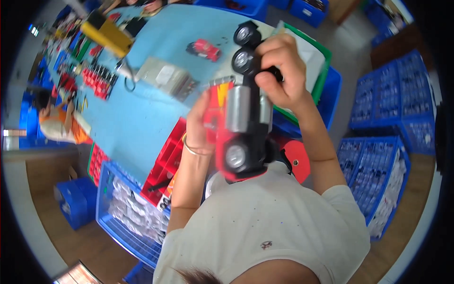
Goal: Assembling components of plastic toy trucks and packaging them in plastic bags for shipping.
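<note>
A toy truck (pixel 239 118), with a red cab, a black chassis, silver tanks and black wheels, is held up close in front of my chest. My left hand (pixel 201 125) grips the red body from its left side, with most of the fingers hidden behind it. Curled fingers of my right hand (pixel 283 71) pinch the black rear end beside the paired wheels (pixel 243 61). On the table beyond lies a small red toy vehicle part (pixel 206 49). A grey box-shaped stack (pixel 168 78) sits left of the truck.
A red divided tray (pixel 163 163) stands by the near edge of the blue table (pixel 127 151). Blue crates (pixel 127 236) of bagged parts are at lower left, and more crates (pixel 371 175) stand right. A yellow boxy device (pixel 106 33) is upper left. Another person (pixel 56 123) sits far left.
</note>
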Available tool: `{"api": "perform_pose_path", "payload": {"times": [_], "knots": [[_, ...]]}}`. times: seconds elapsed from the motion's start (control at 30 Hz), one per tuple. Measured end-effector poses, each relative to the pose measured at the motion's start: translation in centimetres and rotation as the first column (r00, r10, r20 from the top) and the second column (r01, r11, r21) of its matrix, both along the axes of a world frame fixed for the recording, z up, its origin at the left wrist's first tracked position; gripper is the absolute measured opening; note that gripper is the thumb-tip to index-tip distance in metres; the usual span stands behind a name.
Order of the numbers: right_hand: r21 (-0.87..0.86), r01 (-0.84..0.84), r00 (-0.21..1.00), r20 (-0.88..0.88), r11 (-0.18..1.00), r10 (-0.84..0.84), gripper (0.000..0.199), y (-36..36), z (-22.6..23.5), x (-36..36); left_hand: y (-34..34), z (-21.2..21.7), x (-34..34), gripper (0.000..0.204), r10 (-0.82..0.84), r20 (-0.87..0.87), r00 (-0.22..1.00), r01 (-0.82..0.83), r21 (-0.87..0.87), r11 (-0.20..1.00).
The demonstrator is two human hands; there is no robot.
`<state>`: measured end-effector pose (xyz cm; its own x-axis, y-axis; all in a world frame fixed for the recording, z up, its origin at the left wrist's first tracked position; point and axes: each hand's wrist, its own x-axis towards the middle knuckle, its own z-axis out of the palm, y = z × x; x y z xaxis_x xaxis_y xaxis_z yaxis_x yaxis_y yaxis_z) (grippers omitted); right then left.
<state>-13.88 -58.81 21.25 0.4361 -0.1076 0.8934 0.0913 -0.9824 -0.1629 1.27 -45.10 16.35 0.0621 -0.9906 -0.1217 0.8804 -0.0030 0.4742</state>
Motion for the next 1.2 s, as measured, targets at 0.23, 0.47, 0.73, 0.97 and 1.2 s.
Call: {"api": "perform_pose_path", "payload": {"times": [0.23, 0.47, 0.73, 0.97, 1.2], "knots": [[0.300, -0.074, 0.994, -0.050, 0.951, 0.093, 0.012, -3.5, -4.7, -6.5, -7.8, -9.2, -1.8, 0.059, -0.522, 0.332, 0.786, 0.597, -0.187, 0.780], [0.683, 0.318, 0.927, -0.080, 0.657, -0.366, 0.015, -16.7, -23.8, -15.4, -18.9, -18.4, -11.0, 0.059, -0.667, 0.137, 0.733, 0.587, 0.369, 0.721], [0.295, 0.899, 0.327, -0.944, 0.324, -0.049, 0.041, -33.3, -39.8, -25.7, -26.8, -35.7, -15.8, 0.055, -0.518, 0.642, 0.565, 0.288, 0.435, 0.853], [0.925, 0.275, 0.901, -0.153, 0.261, -0.407, 0.049, -41.1, -37.1, -20.9, -27.2, -36.4, -16.2, 0.058, -0.481, 0.632, 0.608, 0.208, 0.458, 0.864], [0.813, 0.568, 0.572, -0.503, -0.129, -0.649, 0.028, -35.6, -39.2, -22.2, -26.8, -37.7, -15.2, 0.065, -0.501, 0.667, 0.551, 0.254, 0.437, 0.863]]}}
